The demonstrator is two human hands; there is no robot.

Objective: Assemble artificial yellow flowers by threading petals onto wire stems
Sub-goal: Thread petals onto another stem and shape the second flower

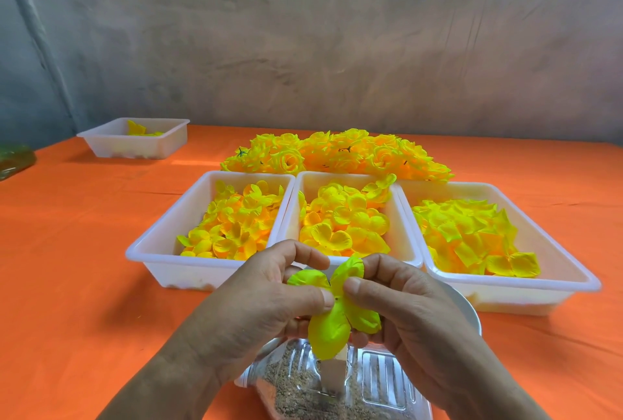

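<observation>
Both hands, left hand [269,288] and right hand [401,298], pinch a lime-yellow fabric petal piece [337,311] above a clear plastic container of brown grit [381,382]; threading looks underway; next, its centre hole must meet the stem, which I cannot see.

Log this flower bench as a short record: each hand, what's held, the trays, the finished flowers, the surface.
left hand: pinches the petal piece
right hand: pinches the same petal piece
petal piece: yellow-green, above a clear container of brown grains
front trays: three white, side by side, holding yellow petals
far tray: white, back left, few petals
finished flowers: heap behind the front trays
surface: orange cloth
</observation>
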